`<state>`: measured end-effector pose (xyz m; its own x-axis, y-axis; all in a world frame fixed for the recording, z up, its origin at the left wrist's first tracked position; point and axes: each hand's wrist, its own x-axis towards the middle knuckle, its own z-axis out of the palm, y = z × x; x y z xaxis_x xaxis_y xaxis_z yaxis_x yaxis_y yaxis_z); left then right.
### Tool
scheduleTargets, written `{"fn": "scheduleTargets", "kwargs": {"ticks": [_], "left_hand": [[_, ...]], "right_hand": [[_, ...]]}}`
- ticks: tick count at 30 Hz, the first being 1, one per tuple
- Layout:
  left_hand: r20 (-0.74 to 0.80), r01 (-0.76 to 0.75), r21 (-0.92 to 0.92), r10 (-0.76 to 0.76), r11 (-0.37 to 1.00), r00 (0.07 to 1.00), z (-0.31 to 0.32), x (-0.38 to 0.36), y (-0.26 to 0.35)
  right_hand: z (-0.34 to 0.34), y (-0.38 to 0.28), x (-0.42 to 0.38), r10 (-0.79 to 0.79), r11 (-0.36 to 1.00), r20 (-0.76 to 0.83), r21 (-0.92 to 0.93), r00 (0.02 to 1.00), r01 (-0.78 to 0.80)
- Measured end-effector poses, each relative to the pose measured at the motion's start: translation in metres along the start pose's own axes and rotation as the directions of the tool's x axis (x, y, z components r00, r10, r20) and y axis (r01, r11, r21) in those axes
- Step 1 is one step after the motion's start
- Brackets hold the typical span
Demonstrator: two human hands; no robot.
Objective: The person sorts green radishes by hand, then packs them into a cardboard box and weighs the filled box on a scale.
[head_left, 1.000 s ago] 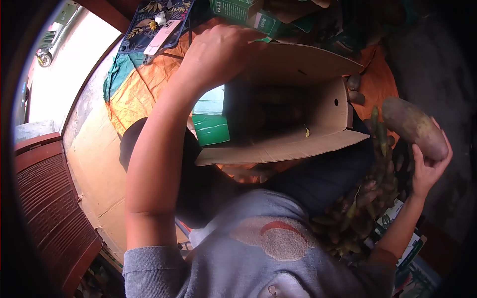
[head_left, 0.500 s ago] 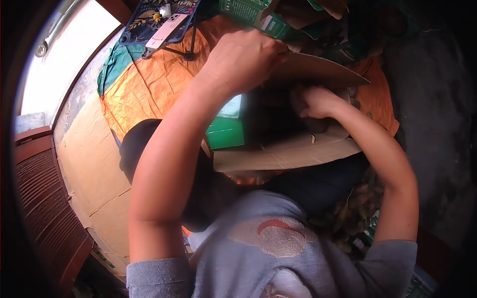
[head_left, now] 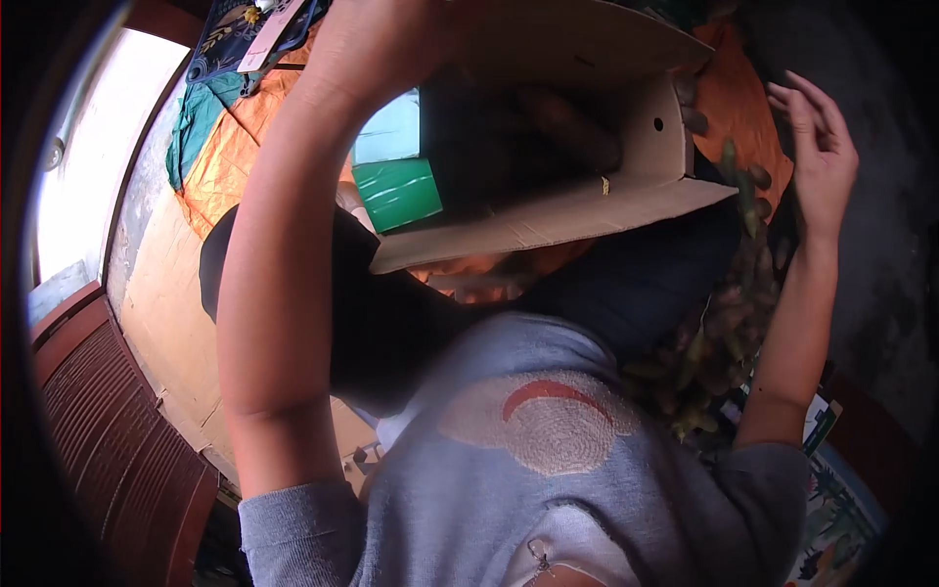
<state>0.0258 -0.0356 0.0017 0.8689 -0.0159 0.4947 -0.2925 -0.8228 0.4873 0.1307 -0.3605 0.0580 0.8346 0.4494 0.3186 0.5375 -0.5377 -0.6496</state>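
Note:
A cardboard box (head_left: 548, 223) lies over my lap, its open side facing me. My left hand (head_left: 391, 44) is at the box's upper left edge, closed on its raised flap; the fingertips are cut off by the frame's top. Inside the shadowed box lies a long brown tuber-like piece (head_left: 572, 127). My right hand (head_left: 827, 161) is in the air right of the box, holding nothing, with its fingers apart. Nearest to it is a pile of greenish-brown, elongated tuber-like pieces (head_left: 724, 328).
A glossy green panel (head_left: 396, 194) shows at the box's left end. An orange sheet (head_left: 249, 147) covers the floor. A small folding table (head_left: 220, 44) with a phone (head_left: 269, 37) stands at upper left. Flattened cardboard (head_left: 161, 313) and a brown slatted piece (head_left: 108, 421) lie left.
My right hand has come out of the box, opened and moved right. The tuber-like piece shows inside the box. My left hand and the box sit further up and left in view.

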Motion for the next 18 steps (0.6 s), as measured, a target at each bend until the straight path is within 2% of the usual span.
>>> {"fn": "scheduleTargets", "kwargs": {"ticks": [2, 3, 5, 8, 9, 11, 12, 13, 14, 15, 16, 17, 18], "left_hand": [[-0.158, 0.085, -0.072, -0.095, 0.994, 0.983, -0.009, -0.002, 0.028], [-0.218, 0.042, -0.086, -0.060, 0.995, 0.974, -0.008, -0.004, 0.025], [-0.233, 0.023, -0.072, -0.040, 0.997, 0.972, -0.023, -0.005, 0.039], [-0.149, 0.014, -0.156, -0.037, 0.988, 0.988, -0.032, -0.013, 0.064], [-0.104, 0.013, -0.213, -0.035, 0.977, 0.994, -0.033, -0.015, 0.072], [-0.031, -0.132, -0.179, 0.128, 0.975, 0.991, -0.020, -0.031, 0.068], [0.002, -0.231, -0.244, 0.238, 0.942, 0.971, -0.016, -0.031, 0.079], [0.071, -0.168, -0.442, 0.221, 0.881, 0.973, -0.015, -0.032, 0.104], [0.113, -0.126, -0.683, 0.275, 0.720, 0.955, -0.010, -0.042, 0.122], [0.154, -0.024, -0.876, 0.327, 0.482, 0.933, -0.004, -0.052, 0.140], [0.194, 0.109, -0.965, 0.377, 0.237, 0.906, 0.002, -0.061, 0.157], [0.160, 0.172, -0.985, 0.473, 0.016, 0.866, 0.003, -0.066, 0.174], [0.141, 0.264, -0.953, 0.553, -0.149, 0.821, 0.002, -0.070, 0.187]], "right_hand": [[-0.035, 0.023, -0.030, 0.162, 0.986, -0.348, 0.019, 0.923, -0.166], [-0.053, 0.046, -0.049, 0.228, 0.973, -0.420, 0.070, 0.878, -0.219], [-0.080, 0.094, -0.097, 0.425, 0.904, -0.458, 0.254, 0.781, -0.344], [-0.091, 0.159, -0.180, 0.745, 0.663, -0.400, 0.531, 0.534, -0.528], [-0.091, 0.187, -0.213, 0.773, 0.632, -0.407, 0.554, 0.487, -0.542], [-0.075, 0.217, -0.268, 0.868, 0.497, -0.349, 0.618, 0.354, -0.610], [-0.057, 0.226, -0.294, 0.846, 0.534, -0.353, 0.541, 0.400, -0.650], [-0.038, 0.234, -0.314, 0.850, 0.515, -0.374, 0.441, 0.371, -0.735], [-0.024, 0.242, -0.336, 0.876, 0.471, -0.318, 0.402, 0.363, -0.785], [-0.007, 0.252, -0.359, 0.876, 0.469, -0.276, 0.298, 0.395, -0.831], [0.009, 0.240, -0.365, 0.898, 0.420, -0.226, 0.189, 0.377, -0.888], [0.028, 0.281, -0.403, 0.896, 0.443, -0.205, 0.377, 0.394, -0.813], [0.039, 0.277, -0.410, 0.921, 0.389, -0.167, 0.329, 0.352, -0.861]]}}
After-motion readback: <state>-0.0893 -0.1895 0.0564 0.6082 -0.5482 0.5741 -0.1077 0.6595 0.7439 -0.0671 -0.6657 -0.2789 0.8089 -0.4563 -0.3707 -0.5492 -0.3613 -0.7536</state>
